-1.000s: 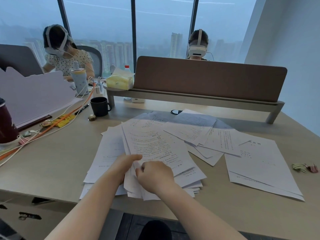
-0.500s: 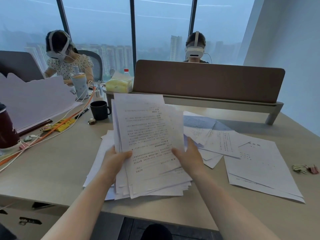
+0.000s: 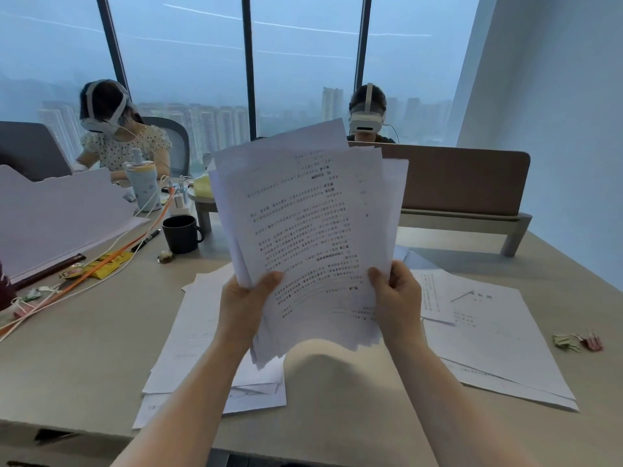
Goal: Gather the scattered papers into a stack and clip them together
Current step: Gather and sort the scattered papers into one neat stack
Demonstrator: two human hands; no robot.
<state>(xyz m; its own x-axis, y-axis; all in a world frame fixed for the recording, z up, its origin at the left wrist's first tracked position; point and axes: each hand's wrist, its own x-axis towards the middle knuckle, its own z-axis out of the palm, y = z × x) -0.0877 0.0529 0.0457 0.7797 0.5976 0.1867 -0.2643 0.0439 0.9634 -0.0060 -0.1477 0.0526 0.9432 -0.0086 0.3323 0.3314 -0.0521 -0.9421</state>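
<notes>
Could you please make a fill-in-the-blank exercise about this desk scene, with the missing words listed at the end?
1. The left hand and the right hand hold the fanned bundle of white printed papers ____ the beige desk.
2. The coloured binder clips lie near the desk's ____ edge.
3. The mug beside the black pen is ____ in colour.
4. More white sheets lie ____ on the desk.

Missing words: above; right; black; flat

Bare forearms, no sleeves in view. Left hand [image 3: 243, 306] and right hand [image 3: 397, 298] bare too: no gloves, rings, watch or bracelet showing on hands or wrists.
</notes>
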